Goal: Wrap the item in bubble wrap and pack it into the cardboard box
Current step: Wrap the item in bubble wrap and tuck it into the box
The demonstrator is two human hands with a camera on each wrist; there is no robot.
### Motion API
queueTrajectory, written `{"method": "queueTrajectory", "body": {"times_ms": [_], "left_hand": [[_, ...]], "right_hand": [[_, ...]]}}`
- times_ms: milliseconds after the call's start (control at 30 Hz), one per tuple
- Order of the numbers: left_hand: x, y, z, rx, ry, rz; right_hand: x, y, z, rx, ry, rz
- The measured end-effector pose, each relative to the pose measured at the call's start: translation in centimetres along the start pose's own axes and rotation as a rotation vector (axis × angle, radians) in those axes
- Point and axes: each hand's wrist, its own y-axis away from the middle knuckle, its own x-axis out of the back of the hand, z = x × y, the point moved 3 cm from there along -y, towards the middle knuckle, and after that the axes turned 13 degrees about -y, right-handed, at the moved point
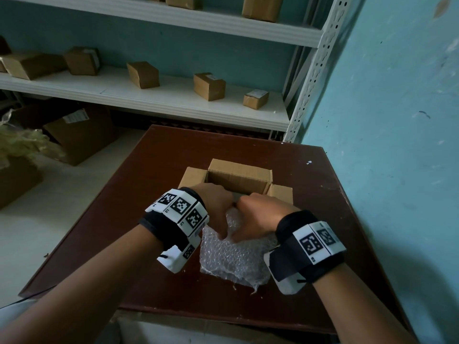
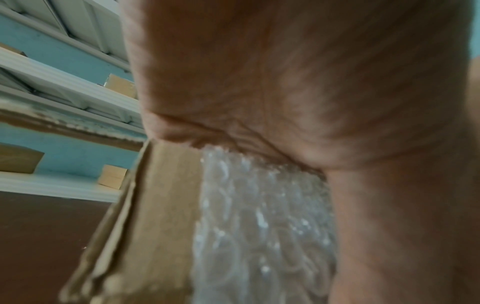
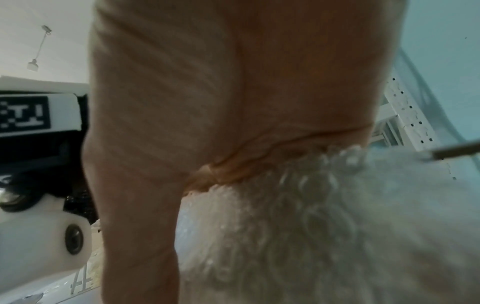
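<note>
A bubble wrap bundle (image 1: 233, 256) lies on the dark brown table (image 1: 149, 219), its far end against the near side of an open cardboard box (image 1: 239, 177). The item inside the wrap is hidden. My left hand (image 1: 218, 204) and right hand (image 1: 260, 214) sit side by side on the bundle's far end, fingers curled down over it and thumbs pressed on top. In the left wrist view the palm (image 2: 285, 82) is on the bubble wrap (image 2: 259, 226), beside a box flap (image 2: 155, 216). The right wrist view shows my right palm (image 3: 233, 82) on the bubble wrap (image 3: 298, 226).
White metal shelving (image 1: 173, 100) behind the table holds several small cardboard boxes. A blue wall (image 1: 397, 145) runs close along the table's right edge. Larger boxes (image 1: 82, 135) and crumpled packing material (image 1: 19, 142) sit on the floor to the left.
</note>
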Motion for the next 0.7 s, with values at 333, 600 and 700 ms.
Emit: {"method": "queueTrajectory", "body": {"times_ms": [333, 600, 700], "left_hand": [[-0.1, 0.1, -0.1, -0.025, 0.051, -0.010], [0.7, 5.1, -2.6, -0.053, 0.292, 0.119], [0.3, 7.0, -4.0, -0.078, 0.349, 0.173]], "right_hand": [[-0.1, -0.5, -0.1, 0.018, 0.025, 0.013], [2.4, 6.0, 4.1, 0.222, -0.473, 0.311], [1.9, 7.0, 5.9, 0.211, -0.450, 0.362]]}}
